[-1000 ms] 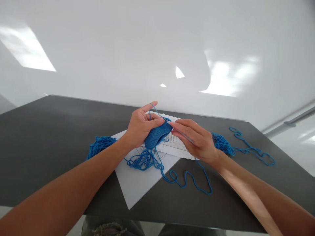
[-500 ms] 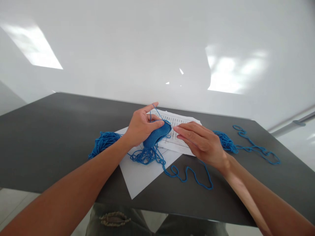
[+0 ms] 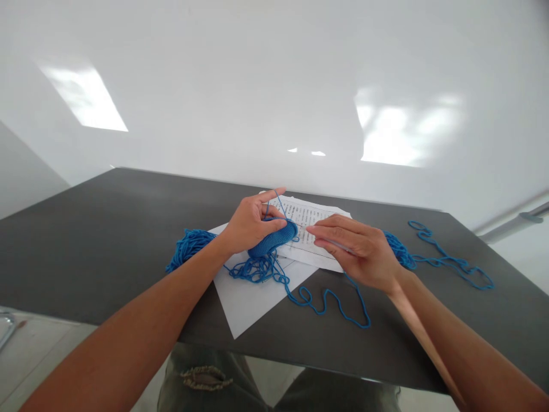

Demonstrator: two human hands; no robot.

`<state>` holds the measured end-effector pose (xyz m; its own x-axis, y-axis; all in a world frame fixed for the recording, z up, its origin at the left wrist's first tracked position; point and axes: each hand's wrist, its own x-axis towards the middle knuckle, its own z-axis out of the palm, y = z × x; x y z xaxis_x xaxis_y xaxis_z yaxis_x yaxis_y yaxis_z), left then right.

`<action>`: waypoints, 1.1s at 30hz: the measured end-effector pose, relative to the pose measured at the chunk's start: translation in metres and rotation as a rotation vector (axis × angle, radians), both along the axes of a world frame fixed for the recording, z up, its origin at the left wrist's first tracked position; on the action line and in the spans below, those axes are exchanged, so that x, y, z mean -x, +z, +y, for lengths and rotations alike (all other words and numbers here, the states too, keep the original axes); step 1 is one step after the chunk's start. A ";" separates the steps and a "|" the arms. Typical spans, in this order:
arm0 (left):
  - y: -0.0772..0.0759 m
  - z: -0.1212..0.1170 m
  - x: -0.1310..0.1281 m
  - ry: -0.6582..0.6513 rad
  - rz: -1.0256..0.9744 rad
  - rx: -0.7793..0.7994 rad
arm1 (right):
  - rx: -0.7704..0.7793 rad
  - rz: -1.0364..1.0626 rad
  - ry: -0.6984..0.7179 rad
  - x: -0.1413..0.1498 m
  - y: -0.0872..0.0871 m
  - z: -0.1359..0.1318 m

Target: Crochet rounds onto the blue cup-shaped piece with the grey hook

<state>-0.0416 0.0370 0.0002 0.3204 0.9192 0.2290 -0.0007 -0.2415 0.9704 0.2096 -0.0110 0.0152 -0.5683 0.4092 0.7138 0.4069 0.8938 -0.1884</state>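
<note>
My left hand (image 3: 253,224) grips a rounded piece of blue crochet (image 3: 274,237) between thumb and fingers. Its index finger is raised, with a strand of blue yarn (image 3: 281,203) looped over it and running down to the work. To the right, my right hand (image 3: 354,246) is closed in a pinch around a slim crochet hook (image 3: 349,250), mostly hidden by the fingers. The hook's thin tip points at the edge of the crochet. Loose blue yarn (image 3: 253,270) lies tangled beneath the piece.
Printed sheets (image 3: 330,257) and a blank white sheet (image 3: 240,312) lie under the hands on the dark table (image 3: 128,229). One yarn bundle (image 3: 189,247) sits at left, another (image 3: 398,250) behind my right hand, trailing a strand rightward. A white wall (image 3: 240,86) stands behind.
The view has shifted slightly. The right hand and hook have drawn a little away from the crochet piece, which is tilted somewhat flatter in the left hand.
</note>
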 end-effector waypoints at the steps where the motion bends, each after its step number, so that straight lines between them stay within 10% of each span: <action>1: 0.000 0.000 0.000 -0.006 0.004 -0.001 | 0.037 0.027 0.000 0.000 0.000 0.000; 16: 0.004 -0.012 -0.014 0.133 -0.077 -0.017 | 1.088 0.993 0.098 0.026 -0.029 0.010; 27: -0.001 -0.025 -0.033 0.287 -0.046 -0.088 | 0.790 0.931 -0.041 0.059 -0.037 -0.008; 33: -0.004 -0.024 -0.035 0.230 -0.294 0.037 | 0.311 0.499 -0.166 0.063 -0.043 -0.017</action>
<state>-0.0069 0.0126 -0.0036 0.0306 0.9688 0.2458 -0.2302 -0.2324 0.9450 0.1466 -0.0282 -0.0282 -0.1065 0.6960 0.7101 0.3312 0.6982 -0.6346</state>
